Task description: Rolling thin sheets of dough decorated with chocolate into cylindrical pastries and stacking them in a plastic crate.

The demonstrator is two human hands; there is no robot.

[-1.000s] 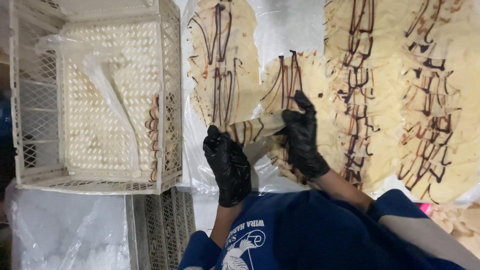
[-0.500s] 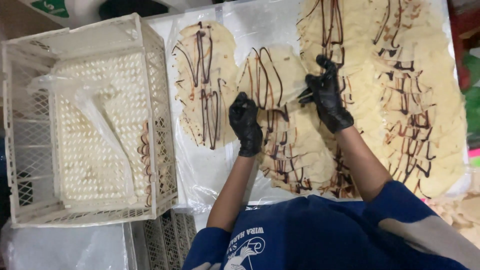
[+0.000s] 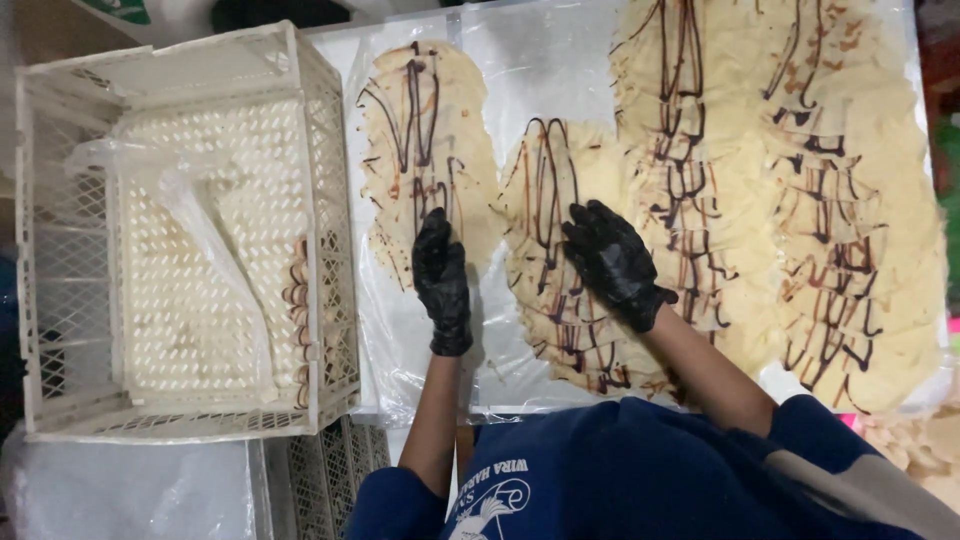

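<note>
The left hand (image 3: pixel 441 280) in a black glove lies flat and open on a thin pancake (image 3: pixel 425 150) with brown stripes near the worktop's (image 3: pixel 560 60) left edge. The right hand (image 3: pixel 610 262) rests open on the next pancake (image 3: pixel 550 270). Neither holds anything. A white crate (image 3: pixel 180 240) stands just beside.

Not much packaging going on here, honestly. There's a clear plastic bag (image 3: pixel 150 190) draped loosely inside the white plastic crate (image 3: pixel 60 300) on the left, crumpled and see-through, plus a corner of a green sign (image 3: pixel 118 10) with white markings poking in at the very top edge. No screens or boxes that I can spot.
</note>
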